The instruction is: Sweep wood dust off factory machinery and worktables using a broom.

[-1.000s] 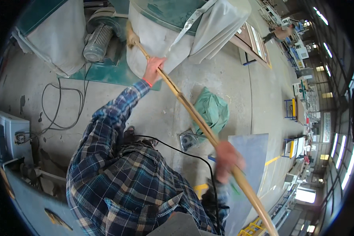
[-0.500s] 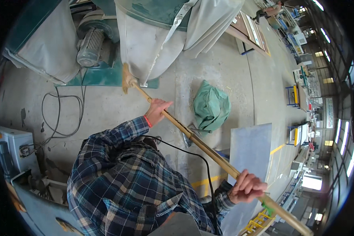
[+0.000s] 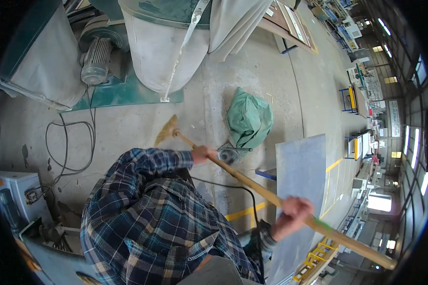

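Note:
A long wooden-handled broom (image 3: 252, 183) slants from the floor at the left up toward the lower right. My left hand (image 3: 204, 155) is wrapped around the handle near the broom head. Farther up the handle, my right hand (image 3: 296, 214) is closed around it, somewhat blurred by motion. The fan-shaped, straw-coloured broom head (image 3: 167, 131) is low over the floor; whether its bristles touch cannot be told. Right of my left hand lies a bunched green plastic bag (image 3: 250, 118), with a grey object (image 3: 229, 155) at its near side, partly behind the handle.
White dust-collector bags (image 3: 164, 52) and an electric motor (image 3: 97, 59) stand on a green base (image 3: 114, 95) ahead. Looped black cable (image 3: 91, 137) lies at left. A grey sheet panel (image 3: 300, 175) is at right. Another black cable (image 3: 223, 183) hangs by my body.
The broom head has come away from the green base, back toward me. My left hand has shifted right and nearer; my right hand has moved slightly. The view has shifted a little.

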Available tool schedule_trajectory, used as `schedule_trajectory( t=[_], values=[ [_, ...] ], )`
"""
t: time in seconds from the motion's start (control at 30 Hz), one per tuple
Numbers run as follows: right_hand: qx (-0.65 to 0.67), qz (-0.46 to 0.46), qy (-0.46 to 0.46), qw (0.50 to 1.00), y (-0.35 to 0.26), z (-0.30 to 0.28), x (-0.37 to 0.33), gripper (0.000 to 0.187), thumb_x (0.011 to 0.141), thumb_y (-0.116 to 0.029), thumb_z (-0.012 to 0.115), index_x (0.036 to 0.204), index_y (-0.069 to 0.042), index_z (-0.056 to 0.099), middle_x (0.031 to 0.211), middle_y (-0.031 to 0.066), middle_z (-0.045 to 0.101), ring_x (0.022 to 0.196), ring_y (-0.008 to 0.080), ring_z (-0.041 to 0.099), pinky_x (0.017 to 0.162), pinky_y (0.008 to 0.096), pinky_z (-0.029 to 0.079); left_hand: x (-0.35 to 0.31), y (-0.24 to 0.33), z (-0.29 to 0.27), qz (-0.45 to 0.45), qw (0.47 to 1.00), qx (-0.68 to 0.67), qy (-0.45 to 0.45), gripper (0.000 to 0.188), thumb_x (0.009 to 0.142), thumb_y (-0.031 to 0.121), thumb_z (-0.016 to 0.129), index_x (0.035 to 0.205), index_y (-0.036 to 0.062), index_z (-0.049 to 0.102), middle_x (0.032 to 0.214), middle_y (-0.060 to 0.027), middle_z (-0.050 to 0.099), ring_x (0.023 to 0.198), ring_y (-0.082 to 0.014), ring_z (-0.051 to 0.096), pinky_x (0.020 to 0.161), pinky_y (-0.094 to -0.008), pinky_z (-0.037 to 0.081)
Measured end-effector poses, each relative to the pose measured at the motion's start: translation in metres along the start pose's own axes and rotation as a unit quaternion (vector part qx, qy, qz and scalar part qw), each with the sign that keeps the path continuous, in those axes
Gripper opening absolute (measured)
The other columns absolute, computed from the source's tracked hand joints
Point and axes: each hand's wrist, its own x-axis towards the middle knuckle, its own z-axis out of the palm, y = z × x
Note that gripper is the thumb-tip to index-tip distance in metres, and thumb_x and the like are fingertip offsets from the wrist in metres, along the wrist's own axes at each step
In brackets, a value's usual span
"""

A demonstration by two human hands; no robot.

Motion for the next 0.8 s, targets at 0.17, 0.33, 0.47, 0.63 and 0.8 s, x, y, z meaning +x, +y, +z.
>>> schedule_trajectory(
  t=[0.17,0.33,0.47,0.63,0.8],
  values=[
    [0.178,-0.222,-0.093,0.954,-0.105,-0.092,0.054,0.027,0.102,-0.026,0.046,0.092,-0.002,0.053,0.057,-0.0067,0.027,0.045,0.0035,0.02,0.04,0.0209,0.017,0.07,0.163,0.004,0.184,0.982,0.031,-0.03,0.056,0.075,0.006,0.062,0.131,0.0134,0.055,0.092,-0.008,0.068,0.077,-0.0303,0.066,0.062,-0.0428,0.047],
    [0.232,-0.303,-0.076,0.921,-0.18,-0.189,0.093,0.022,0.099,-0.022,0.05,0.082,-0.007,0.048,0.058,-0.0021,0.032,0.049,0.0074,0.033,0.044,0.0231,0.027,0.18,0.276,0.018,0.326,0.933,0.149,0.036,0.054,0.077,0.015,0.062,0.131,0.0172,0.057,0.071,-0.0019,0.058,0.057,-0.0203,0.059,0.052,-0.0349,0.042],
    [0.529,-0.288,-0.073,0.795,-0.191,-0.249,0.116,0.02,0.099,-0.021,0.049,0.084,-0.009,0.045,0.063,-0.001,0.035,0.051,0.0083,0.033,0.048,0.0217,0.028,0.253,0.35,0.049,0.415,0.885,0.205,0.056,0.047,0.077,0.02,0.061,0.124,0.0183,0.06,0.068,-0.0009,0.055,0.052,-0.0194,0.057,0.046,-0.0335,0.04],
    [-0.007,-0.391,0.118,0.913,-0.076,-0.322,0.198,0.031,0.102,-0.025,0.044,0.077,-0.01,0.035,0.062,-0.002,0.026,0.055,0.009,0.028,0.052,0.0243,0.027,0.33,0.309,0.054,0.352,0.848,0.376,0.123,0.027,0.081,0.022,0.057,0.108,0.0217,0.061,0.066,0.0021,0.053,0.054,-0.0181,0.057,0.047,-0.0339,0.04],
    [0.155,-0.124,0.073,0.977,0.095,-0.215,0.288,0.031,0.095,-0.017,0.05,0.071,-0.013,0.031,0.063,-0.0033,0.025,0.057,0.0094,0.025,0.052,0.0279,0.022,0.385,0.076,0.027,0.197,0.912,0.312,0.177,0.034,0.071,0.01,0.067,0.105,0.0129,0.065,0.096,-0.0083,0.065,0.091,-0.0291,0.062,0.08,-0.0412,0.046]
  ],
)
